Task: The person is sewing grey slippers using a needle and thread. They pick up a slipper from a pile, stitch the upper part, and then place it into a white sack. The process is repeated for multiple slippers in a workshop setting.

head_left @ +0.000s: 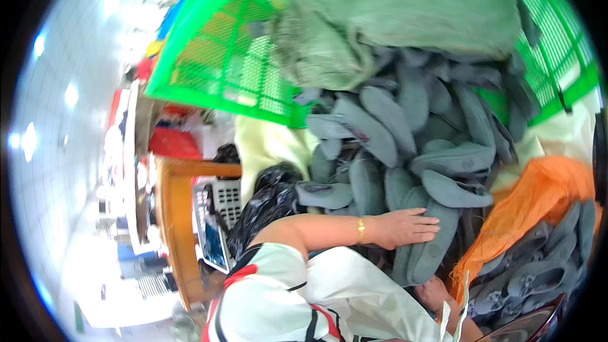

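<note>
While grey shoe soles [405,152] spill in a heap out of the tipped green mesh basket [221,57], a grey-green woven sack [405,19] lies bunched on top of them inside it. More grey soles [538,266] sit in the orange net bag [538,196] at my lower right, its mouth slumped open toward the heap.

My left hand [405,227] rests flat on the near edge of the pile, fingers [425,221] stretched out nearly straight and close together, palm down on one long grey sole [430,247] that stands almost upright among the others. It presses on that sole rather than closing round it. A gold bracelet [360,230] sits at my wrist.

My right hand [437,294] is low in the picture, mostly hidden behind my white garment [329,304] and the edge of the orange net; it seems to lie just beside the bottom of the same upright sole, but I cannot tell how its fingers are set or whether they grip anything.

To my left, a black plastic bag [266,206] lies against the heap, with a pale yellow cloth [266,145] behind it. Further left stands a wooden table edge [177,228] with a small grey slotted crate [227,197] beside it.
</note>
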The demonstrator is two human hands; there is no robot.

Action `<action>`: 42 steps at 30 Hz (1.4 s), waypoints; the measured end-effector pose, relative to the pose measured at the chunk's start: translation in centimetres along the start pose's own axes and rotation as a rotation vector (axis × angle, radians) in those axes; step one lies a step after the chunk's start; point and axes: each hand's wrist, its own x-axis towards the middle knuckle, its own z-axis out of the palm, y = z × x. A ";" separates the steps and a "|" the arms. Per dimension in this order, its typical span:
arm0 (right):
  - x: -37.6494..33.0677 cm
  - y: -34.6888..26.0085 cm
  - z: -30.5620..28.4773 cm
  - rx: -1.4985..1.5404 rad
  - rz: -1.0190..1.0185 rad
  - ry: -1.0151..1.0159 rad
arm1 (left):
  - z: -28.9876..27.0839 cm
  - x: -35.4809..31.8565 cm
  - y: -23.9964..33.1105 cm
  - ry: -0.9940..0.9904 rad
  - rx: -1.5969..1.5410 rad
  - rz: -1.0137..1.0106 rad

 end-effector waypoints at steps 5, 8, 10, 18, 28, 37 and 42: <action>-1.6 -6.4 -4.6 -0.160 0.306 0.123 | -1.1 -1.4 1.3 0.015 0.027 -0.090; -3.8 -10.1 -6.1 -0.165 0.357 0.521 | -3.3 -2.4 3.6 -0.003 0.078 -0.173; -4.4 -13.3 -6.9 -0.134 0.404 0.773 | -6.4 -3.3 5.7 -0.064 0.113 -0.267; -5.2 -33.0 -9.5 0.319 0.334 1.166 | -15.2 -5.1 22.0 0.331 -1.003 -0.043; -11.2 -46.8 -4.4 0.811 0.362 1.079 | -5.4 -16.2 32.4 0.262 -1.421 -0.213; -29.9 -35.3 5.2 1.387 0.061 1.757 | 0.2 -27.8 30.5 0.660 -1.318 -0.555; -40.5 -32.3 10.2 0.875 0.157 2.304 | 2.2 -31.3 30.6 0.762 -1.338 -0.609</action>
